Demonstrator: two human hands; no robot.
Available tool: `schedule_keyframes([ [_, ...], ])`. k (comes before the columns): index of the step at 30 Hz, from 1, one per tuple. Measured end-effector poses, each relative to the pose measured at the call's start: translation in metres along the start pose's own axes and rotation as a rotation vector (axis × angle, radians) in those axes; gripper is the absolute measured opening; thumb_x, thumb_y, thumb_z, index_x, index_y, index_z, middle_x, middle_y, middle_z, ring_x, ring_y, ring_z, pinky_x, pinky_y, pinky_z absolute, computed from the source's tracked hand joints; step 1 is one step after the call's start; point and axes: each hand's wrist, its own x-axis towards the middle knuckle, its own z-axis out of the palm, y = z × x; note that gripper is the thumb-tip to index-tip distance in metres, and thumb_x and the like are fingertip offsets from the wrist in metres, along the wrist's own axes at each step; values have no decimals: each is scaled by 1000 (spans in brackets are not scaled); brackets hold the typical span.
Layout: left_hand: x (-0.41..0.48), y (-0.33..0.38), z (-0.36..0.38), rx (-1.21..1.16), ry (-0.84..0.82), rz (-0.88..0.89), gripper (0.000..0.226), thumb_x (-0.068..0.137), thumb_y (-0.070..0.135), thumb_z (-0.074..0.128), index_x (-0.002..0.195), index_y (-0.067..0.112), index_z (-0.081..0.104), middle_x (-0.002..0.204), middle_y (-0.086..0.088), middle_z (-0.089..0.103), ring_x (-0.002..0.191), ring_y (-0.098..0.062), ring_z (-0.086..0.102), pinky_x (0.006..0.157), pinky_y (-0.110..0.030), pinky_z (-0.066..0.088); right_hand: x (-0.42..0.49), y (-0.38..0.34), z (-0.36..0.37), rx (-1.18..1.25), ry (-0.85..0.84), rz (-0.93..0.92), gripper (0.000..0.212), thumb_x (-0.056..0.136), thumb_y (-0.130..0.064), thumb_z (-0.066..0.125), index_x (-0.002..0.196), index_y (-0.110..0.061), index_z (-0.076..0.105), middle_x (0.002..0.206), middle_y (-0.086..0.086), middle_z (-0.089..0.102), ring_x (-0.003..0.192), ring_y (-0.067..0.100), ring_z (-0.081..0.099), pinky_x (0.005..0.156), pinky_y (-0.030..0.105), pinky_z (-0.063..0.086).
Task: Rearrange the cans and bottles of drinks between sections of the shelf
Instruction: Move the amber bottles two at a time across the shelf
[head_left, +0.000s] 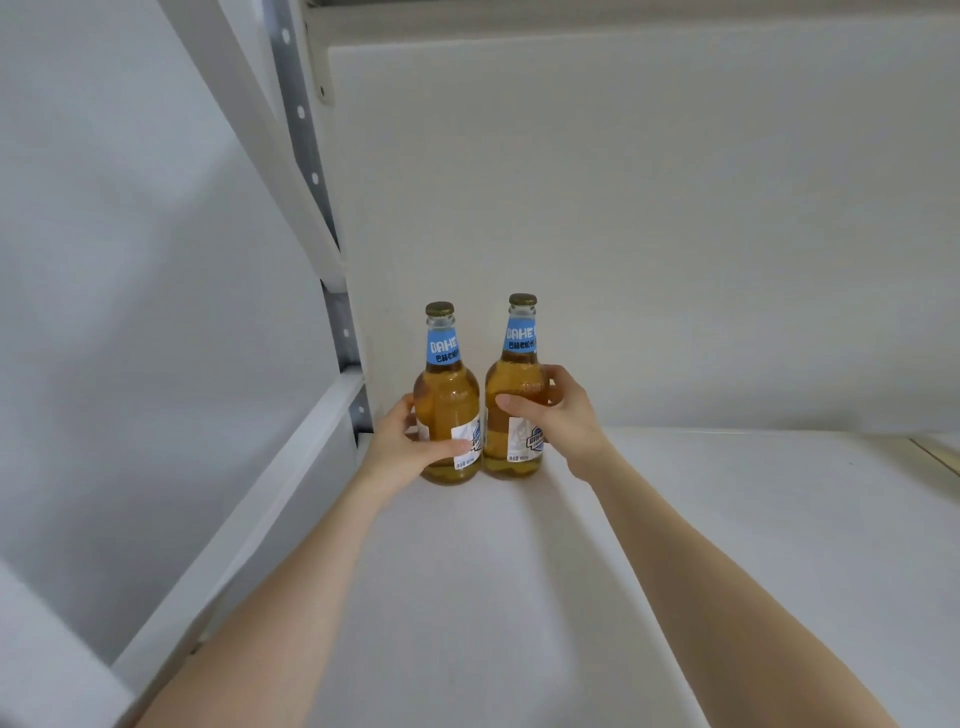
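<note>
Two clear glass bottles of amber drink with blue neck labels and gold caps stand upright side by side at the back left corner of a white shelf (675, 519). My left hand (402, 441) wraps the lower body of the left bottle (448, 395). My right hand (558, 410) grips the right bottle (517, 379) around its middle. Both bottles touch or nearly touch each other and rest on the shelf surface.
A white back panel (649, 234) rises right behind the bottles. A perforated metal upright (311, 171) and white side rail (291, 478) bound the shelf on the left. The underside of an upper shelf (623, 15) lies overhead. A seam shows at the far right (935, 457).
</note>
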Motion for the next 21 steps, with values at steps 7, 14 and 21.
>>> schedule_keyframes([
  [7, -45, 11, -5, -85, -36, -73, 79, 62, 28, 92, 130, 31, 53, 126, 4, 65, 116, -21, 62, 93, -43, 55, -47, -26, -9, 116, 29, 133, 46, 76, -20, 83, 114, -20, 57, 99, 0, 72, 70, 5, 71, 50, 16, 52],
  [14, -109, 26, -17, -122, -77, -144, 73, 61, 29, 92, 124, 34, 56, 125, 2, 66, 116, -24, 62, 96, -52, 54, -104, -56, -18, 149, 69, 203, 37, 77, -20, 82, 105, -24, 58, 97, 2, 71, 75, 12, 71, 53, 21, 52],
  [21, -173, 47, -33, -149, -138, -167, 87, 41, 44, 92, 121, 31, 62, 118, 1, 71, 113, -24, 65, 94, -52, 56, -163, -80, -18, 137, 98, 239, 42, 79, -26, 80, 113, -25, 55, 98, 0, 69, 80, 16, 69, 59, 28, 52],
])
